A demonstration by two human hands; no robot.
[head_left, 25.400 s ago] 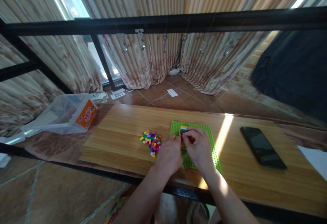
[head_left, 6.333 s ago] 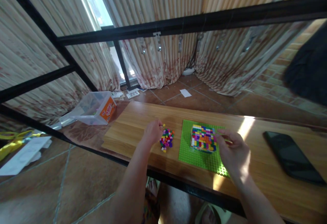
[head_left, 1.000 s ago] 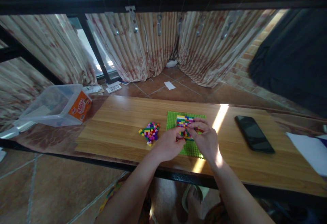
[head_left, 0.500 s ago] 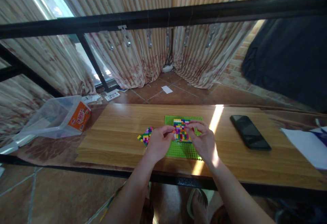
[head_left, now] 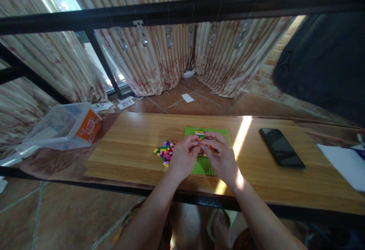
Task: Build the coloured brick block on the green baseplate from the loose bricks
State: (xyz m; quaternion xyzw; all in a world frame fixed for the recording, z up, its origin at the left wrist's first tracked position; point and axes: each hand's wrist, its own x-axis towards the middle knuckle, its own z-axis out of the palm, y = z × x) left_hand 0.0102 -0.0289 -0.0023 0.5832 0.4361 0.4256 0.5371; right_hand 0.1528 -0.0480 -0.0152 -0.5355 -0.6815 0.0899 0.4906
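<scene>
Curtains [head_left: 165, 64]: While both hands are working close together, long patterned curtains are hanging well beyond the fingers [head_left: 191, 140], behind a black rail [head_left: 159, 13].
Wooden tabletop [head_left: 134, 132]: It is lying beneath the fingers, and a stripe of sunlight is crossing it to their right.
Plastic box [head_left: 61, 128]: Clear, with an orange label, it is sitting well to the left of the fingers.
Green baseplate [head_left: 203, 167]: Studded, it is lying flat under the fingers and showing around them.
Dark phone [head_left: 282, 148]: It is lying well to the right of the fingers.
Left hand [head_left: 182, 159]: Its thumb and fingertips are curling nearly together; whether they are pinching a tiny piece cannot be told.
Right hand [head_left: 221, 157]: Its fingers are bending, slightly parted, over the block [head_left: 200, 133]; any hold is too small to make out. After standing apart half a second ago, the two hands are now meeting, suggesting the work is centring on the block.
Block: Resting on the baseplate directly below the fingers, it is mostly hidden, showing many colours, with yellow at its far edge.
Loose bricks [head_left: 166, 151]: Tiny and bright, they are lying heaped just left of the fingers.
</scene>
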